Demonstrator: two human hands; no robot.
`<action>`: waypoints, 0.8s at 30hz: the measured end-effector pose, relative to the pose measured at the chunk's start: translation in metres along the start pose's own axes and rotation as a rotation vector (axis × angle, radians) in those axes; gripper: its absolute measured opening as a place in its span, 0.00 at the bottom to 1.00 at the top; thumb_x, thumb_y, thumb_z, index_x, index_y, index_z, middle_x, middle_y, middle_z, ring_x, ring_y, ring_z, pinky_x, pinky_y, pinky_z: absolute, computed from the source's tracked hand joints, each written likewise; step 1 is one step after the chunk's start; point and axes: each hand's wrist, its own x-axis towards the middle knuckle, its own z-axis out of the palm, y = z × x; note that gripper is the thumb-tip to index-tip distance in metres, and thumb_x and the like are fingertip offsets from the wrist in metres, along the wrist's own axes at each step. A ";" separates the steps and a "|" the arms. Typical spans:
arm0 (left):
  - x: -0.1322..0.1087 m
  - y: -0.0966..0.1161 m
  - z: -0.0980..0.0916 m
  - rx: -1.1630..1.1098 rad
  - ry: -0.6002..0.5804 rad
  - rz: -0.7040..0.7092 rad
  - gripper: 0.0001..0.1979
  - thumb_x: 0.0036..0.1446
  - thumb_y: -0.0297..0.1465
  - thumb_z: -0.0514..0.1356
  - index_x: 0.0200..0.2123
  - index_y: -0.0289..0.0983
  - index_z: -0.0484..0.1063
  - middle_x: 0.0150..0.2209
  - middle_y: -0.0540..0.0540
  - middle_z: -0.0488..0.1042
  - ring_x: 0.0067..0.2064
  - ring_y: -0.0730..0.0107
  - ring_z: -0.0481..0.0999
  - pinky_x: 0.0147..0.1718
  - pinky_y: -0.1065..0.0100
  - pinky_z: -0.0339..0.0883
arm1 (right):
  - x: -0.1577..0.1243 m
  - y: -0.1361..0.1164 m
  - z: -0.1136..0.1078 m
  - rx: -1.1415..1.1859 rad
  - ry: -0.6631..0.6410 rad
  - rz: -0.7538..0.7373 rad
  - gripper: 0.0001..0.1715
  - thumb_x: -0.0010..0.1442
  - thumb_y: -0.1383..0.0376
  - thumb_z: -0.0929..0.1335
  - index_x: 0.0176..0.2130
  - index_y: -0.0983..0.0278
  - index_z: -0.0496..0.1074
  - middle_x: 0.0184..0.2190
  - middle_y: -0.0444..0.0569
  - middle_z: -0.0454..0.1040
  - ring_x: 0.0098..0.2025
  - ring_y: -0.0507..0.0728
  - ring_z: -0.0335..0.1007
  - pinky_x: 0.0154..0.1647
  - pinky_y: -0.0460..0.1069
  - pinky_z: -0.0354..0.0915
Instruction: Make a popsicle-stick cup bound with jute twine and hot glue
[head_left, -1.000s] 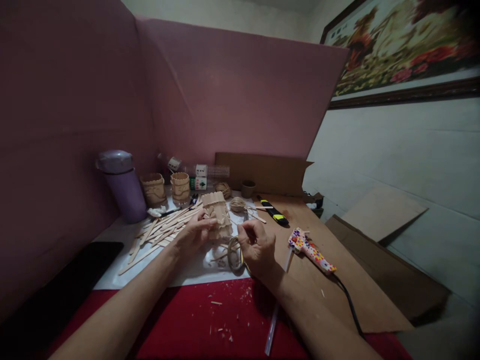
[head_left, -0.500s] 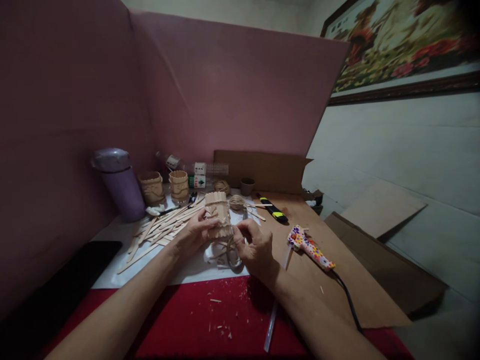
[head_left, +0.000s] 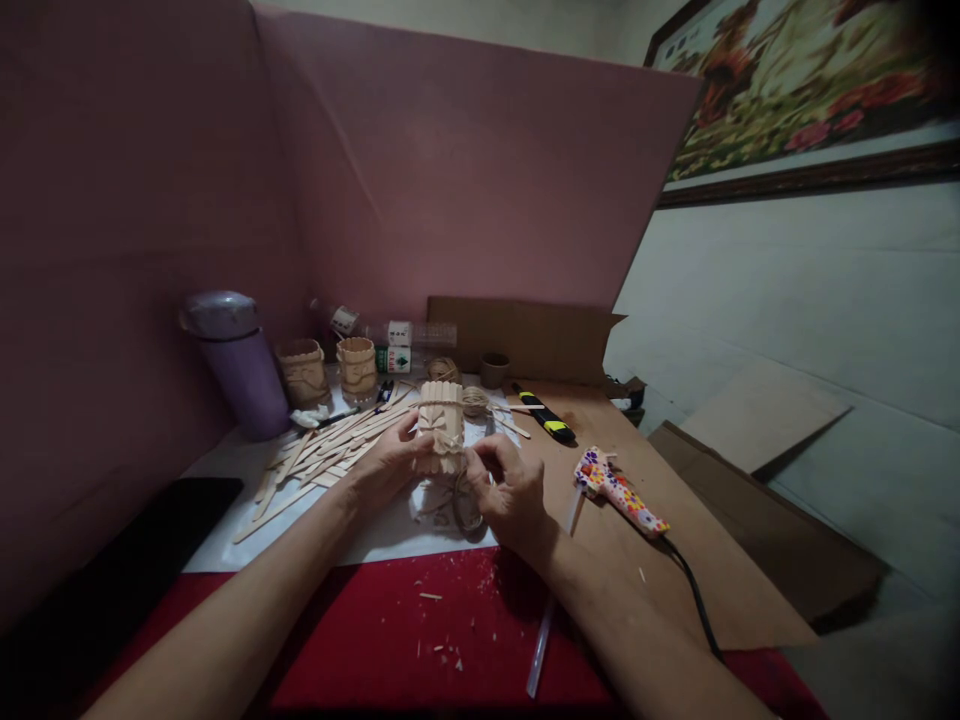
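Observation:
My left hand [head_left: 394, 455] is closed around the left side of a small cup made of craft sticks [head_left: 442, 415], held up in front of me. A cord runs around the cup near its top, and pale leaf-like pieces decorate its front. At the cup's lower right side, the thumb and forefinger of my right hand [head_left: 506, 485] pinch thin twine [head_left: 469, 512], which hangs in a loop below. The fingertips partly hide the spot where the twine meets the cup.
Loose craft sticks [head_left: 330, 455] lie on white paper at left. Behind stand two decorated cups [head_left: 357, 370] and a purple bottle [head_left: 244, 370]. On the cardboard at right are a yellow-black cutter [head_left: 546, 415] and a flowered glue gun [head_left: 619, 490], its cable trailing forward.
The cup has turned slightly and come more upright, its top shifting a little right, so more of the leaf decoration shows. My right hand keeps nearly the same place.

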 end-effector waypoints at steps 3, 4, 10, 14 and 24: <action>0.000 -0.001 -0.002 0.007 -0.027 0.005 0.34 0.42 0.35 0.76 0.52 0.34 0.70 0.42 0.39 0.79 0.36 0.62 0.81 0.34 0.66 0.75 | 0.000 0.001 0.001 -0.005 0.001 -0.003 0.07 0.65 0.66 0.66 0.33 0.62 0.69 0.23 0.42 0.72 0.23 0.49 0.66 0.26 0.44 0.62; 0.000 -0.002 -0.003 0.012 -0.032 0.003 0.34 0.42 0.35 0.76 0.52 0.34 0.70 0.42 0.39 0.79 0.37 0.61 0.81 0.34 0.66 0.75 | 0.000 0.002 0.001 -0.010 0.001 -0.003 0.07 0.65 0.66 0.66 0.33 0.62 0.69 0.23 0.42 0.72 0.23 0.49 0.66 0.26 0.44 0.62; 0.000 -0.001 -0.003 0.029 -0.041 0.012 0.31 0.43 0.35 0.75 0.50 0.35 0.71 0.42 0.40 0.79 0.36 0.63 0.80 0.34 0.67 0.74 | 0.001 0.001 0.000 -0.043 -0.002 -0.007 0.08 0.65 0.66 0.66 0.32 0.62 0.69 0.23 0.42 0.72 0.22 0.49 0.64 0.24 0.44 0.60; -0.002 0.001 0.001 0.045 -0.013 0.007 0.30 0.44 0.34 0.75 0.51 0.35 0.71 0.42 0.40 0.79 0.35 0.65 0.79 0.34 0.68 0.72 | 0.002 0.000 -0.001 -0.064 -0.006 -0.024 0.08 0.64 0.67 0.66 0.32 0.62 0.69 0.22 0.41 0.71 0.21 0.49 0.63 0.25 0.44 0.59; -0.003 0.002 0.003 0.052 -0.006 -0.013 0.28 0.46 0.32 0.73 0.50 0.35 0.72 0.43 0.40 0.79 0.36 0.64 0.79 0.35 0.68 0.73 | 0.002 0.001 -0.001 -0.073 -0.017 -0.026 0.08 0.64 0.67 0.66 0.31 0.62 0.68 0.21 0.40 0.69 0.21 0.49 0.61 0.25 0.44 0.58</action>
